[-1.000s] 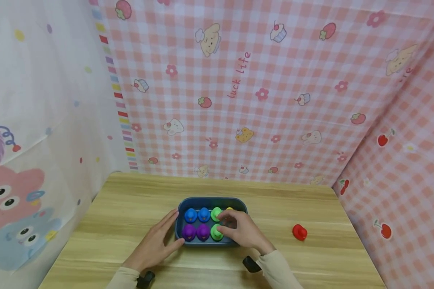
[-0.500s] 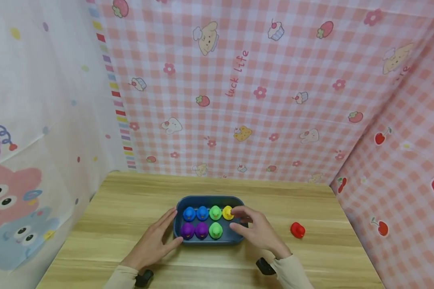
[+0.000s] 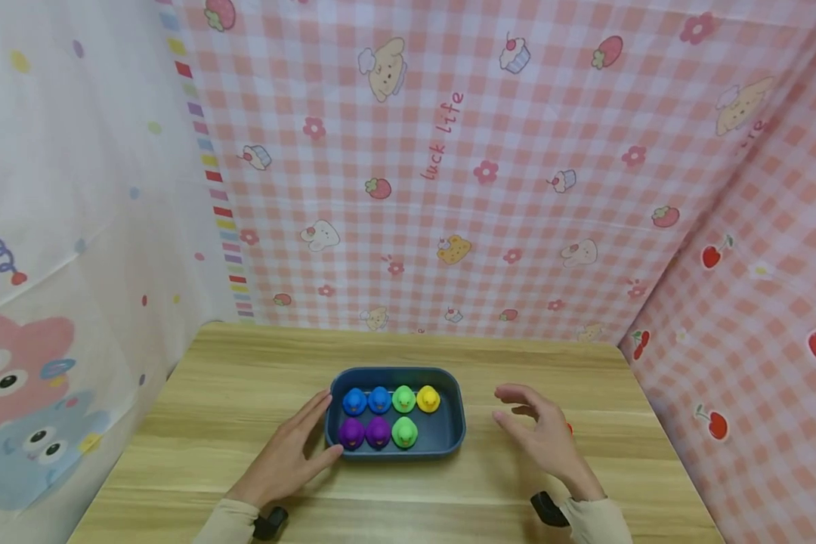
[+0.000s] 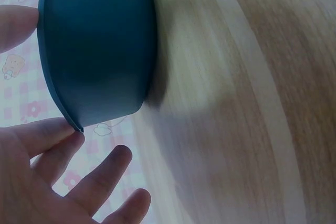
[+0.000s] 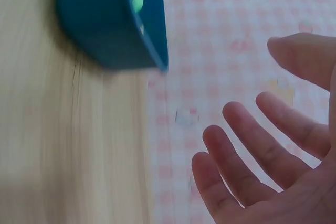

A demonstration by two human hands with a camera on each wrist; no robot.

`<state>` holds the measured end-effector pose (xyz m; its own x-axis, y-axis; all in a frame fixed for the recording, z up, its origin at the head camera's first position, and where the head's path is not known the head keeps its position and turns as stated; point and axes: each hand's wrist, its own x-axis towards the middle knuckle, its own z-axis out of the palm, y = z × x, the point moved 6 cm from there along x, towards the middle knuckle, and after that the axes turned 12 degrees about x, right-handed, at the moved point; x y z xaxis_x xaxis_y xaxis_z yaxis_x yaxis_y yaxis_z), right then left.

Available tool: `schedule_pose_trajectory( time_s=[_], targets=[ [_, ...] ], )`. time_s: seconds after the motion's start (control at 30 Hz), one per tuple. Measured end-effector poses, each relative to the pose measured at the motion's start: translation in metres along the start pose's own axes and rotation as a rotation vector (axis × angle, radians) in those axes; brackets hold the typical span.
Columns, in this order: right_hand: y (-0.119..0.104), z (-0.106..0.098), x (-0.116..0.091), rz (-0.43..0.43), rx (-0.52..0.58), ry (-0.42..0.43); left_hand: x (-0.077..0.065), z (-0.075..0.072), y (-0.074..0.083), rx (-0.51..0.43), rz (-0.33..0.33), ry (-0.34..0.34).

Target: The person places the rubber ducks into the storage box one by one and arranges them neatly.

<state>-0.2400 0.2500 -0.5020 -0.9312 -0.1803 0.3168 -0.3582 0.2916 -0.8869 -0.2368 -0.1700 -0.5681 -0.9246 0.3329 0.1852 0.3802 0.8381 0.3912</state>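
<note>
A dark blue tray [image 3: 449, 446] holds small rubber ducks in two rows. At the back are two blue ducks [image 3: 379, 400], a green duck [image 3: 404, 399] and a yellow duck [image 3: 428, 399]; in front, two purple ducks [image 3: 378, 433] and another green duck [image 3: 404, 433]. My left hand [image 3: 287, 459] spans the tray's left end, straight fingers and thumb touching its rim, as the left wrist view also shows. To the right of the tray, my right hand [image 3: 540, 434] hovers with spread fingers and nothing in them. It mostly hides a red duck [image 3: 570, 428] on the table.
The wooden table [image 3: 408, 499] ends at a pink checked cloth [image 3: 408, 302] behind. More printed cloth hangs at the left and right sides. Each wrist wears a black camera, such as the one [image 3: 548, 509] on the right.
My right hand has moved right, out from over the tray, uncovering the yellow duck and now covering most of the red duck. The left hand stays at the tray's left end.
</note>
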Motion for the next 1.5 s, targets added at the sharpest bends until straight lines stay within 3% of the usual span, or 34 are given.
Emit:
schedule_pose_trajectory(
  time_s=[0.27,0.4,0.5,0.73,1.07,1.5],
  targets=[
    [0.023,-0.058,-0.022,0.123,-0.221,0.103,-0.002,-0.001,0.002,0.001,0.003,0.008],
    [0.035,-0.078,-0.034,0.151,-0.342,0.082,-0.002,0.0,0.002,0.003,0.008,0.012],
    [0.045,-0.087,-0.041,0.176,-0.374,0.046,-0.001,0.0,0.001,0.001,0.012,0.022],
    [0.07,-0.095,-0.046,0.249,-0.359,0.012,-0.002,-0.001,0.001,0.005,0.022,0.033],
    [0.084,-0.091,-0.045,0.298,-0.257,0.02,-0.002,0.0,0.0,0.009,0.005,0.019],
    [0.09,-0.09,-0.045,0.256,-0.286,0.07,-0.002,-0.004,0.003,0.002,0.008,0.022]
  ],
)
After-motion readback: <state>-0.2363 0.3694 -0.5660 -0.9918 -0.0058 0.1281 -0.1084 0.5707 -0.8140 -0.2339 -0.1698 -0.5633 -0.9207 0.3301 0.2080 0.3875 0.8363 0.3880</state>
